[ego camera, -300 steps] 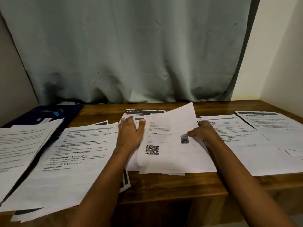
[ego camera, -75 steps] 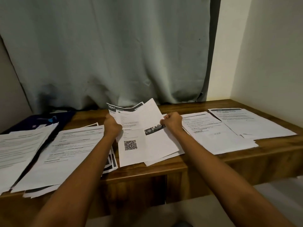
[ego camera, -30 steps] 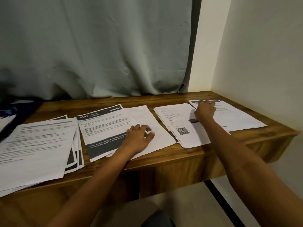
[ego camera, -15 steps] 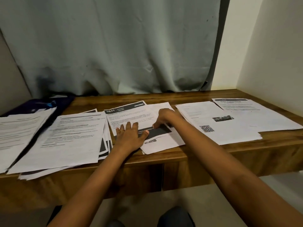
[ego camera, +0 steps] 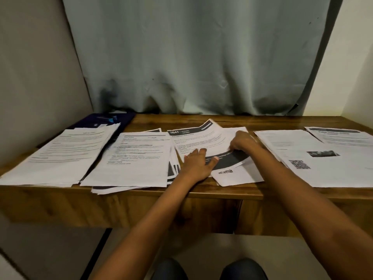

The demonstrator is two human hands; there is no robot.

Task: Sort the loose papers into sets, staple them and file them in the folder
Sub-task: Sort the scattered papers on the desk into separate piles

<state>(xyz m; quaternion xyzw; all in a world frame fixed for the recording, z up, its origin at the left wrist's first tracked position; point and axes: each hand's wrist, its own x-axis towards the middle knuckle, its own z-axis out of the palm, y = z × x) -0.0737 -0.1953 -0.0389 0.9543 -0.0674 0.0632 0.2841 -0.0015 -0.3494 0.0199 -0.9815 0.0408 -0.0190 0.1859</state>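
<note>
Behind the wooden desk (ego camera: 222,191) hangs a grey-green curtain (ego camera: 191,57), with plain walls on both sides. White papers lie all across the desk. In the middle lies the 2641 page (ego camera: 201,138), which has a dark strip at the top and a dark band near the bottom. The left hand (ego camera: 198,165) lies flat on the near left part of this page, with its fingers straight and spread, pressing it down. The right hand (ego camera: 243,141) is at the page's right edge, its fingers curled and pinching the paper, and the page bends up there. Under this page a sheet with a small code square (ego camera: 238,175) sticks out toward the front edge of the desk. Left of the hands lie a text pile (ego camera: 137,160) and, further left, another text pile (ego camera: 66,154). Right of the hands lie a photo page (ego camera: 314,158) and, at the far right, a page with a dark heading (ego camera: 343,136). A dark blue folder (ego camera: 113,120) lies at the back left, well apart from both hands.
</note>
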